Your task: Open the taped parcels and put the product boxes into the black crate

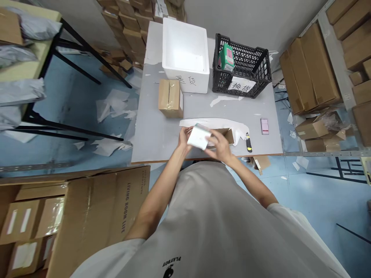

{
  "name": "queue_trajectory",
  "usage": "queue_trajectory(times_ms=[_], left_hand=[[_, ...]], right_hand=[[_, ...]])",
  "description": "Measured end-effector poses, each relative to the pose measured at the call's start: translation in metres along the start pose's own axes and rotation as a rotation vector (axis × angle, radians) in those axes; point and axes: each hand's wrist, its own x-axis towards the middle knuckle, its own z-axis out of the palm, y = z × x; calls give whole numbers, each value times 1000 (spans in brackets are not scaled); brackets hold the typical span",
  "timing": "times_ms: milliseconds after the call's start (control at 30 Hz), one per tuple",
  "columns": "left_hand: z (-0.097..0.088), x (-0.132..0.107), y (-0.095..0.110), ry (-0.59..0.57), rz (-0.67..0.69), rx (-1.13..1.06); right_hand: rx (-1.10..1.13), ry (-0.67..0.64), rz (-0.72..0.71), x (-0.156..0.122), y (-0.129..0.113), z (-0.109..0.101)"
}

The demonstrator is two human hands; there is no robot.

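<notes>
Between both hands, over the table's front edge, is a small white box [198, 138], slightly blurred. My left hand [184, 138] grips its left side. My right hand [219, 146] has its fingers closed on the right side of the same box. Partly hidden behind the right hand, an open cardboard box [230, 136] lies on the table. A torn white sheet [216, 122] stretches behind it. To the right, a yellow and black utility knife [248, 143] lies near the edge, and farther right is a flat pink-and-white packet [264, 126].
On the grey table [156, 141] stand a taped carton [171, 98], a white foam box [186, 50] and a black crate [242, 65] holding a green box [227, 57]. A large carton [107, 208] of parcels is at lower left. Shelving [333, 54] with cartons stands right.
</notes>
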Motion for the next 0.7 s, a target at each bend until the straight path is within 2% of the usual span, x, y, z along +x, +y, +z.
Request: queue_trajectory(times_ms=[100,167,267,367,433,500,600,700], left_hand=[[-3,-13,-9,69,58,1],[1,-27,-12,76,105,18],[11,-50,-8,26,254,163],[26,-67,10,-13,439,381],[41,-70,27,-40,551,525],[60,-65,46,-111,653,650],[87,-44,71,-200,766,738],[100,-20,84,-238,752,783]], right_hand=[[84,260,225,45,17,-24],[162,348,363,72,33,-40],[270,360,517,94,61,-55],[357,318,617,98,78,-56],[424,281,719,94,78,-47],[519,192,866,85,67,-32],[732,-54,1067,64,38,-4],[942,-316,1180,41,9,23]])
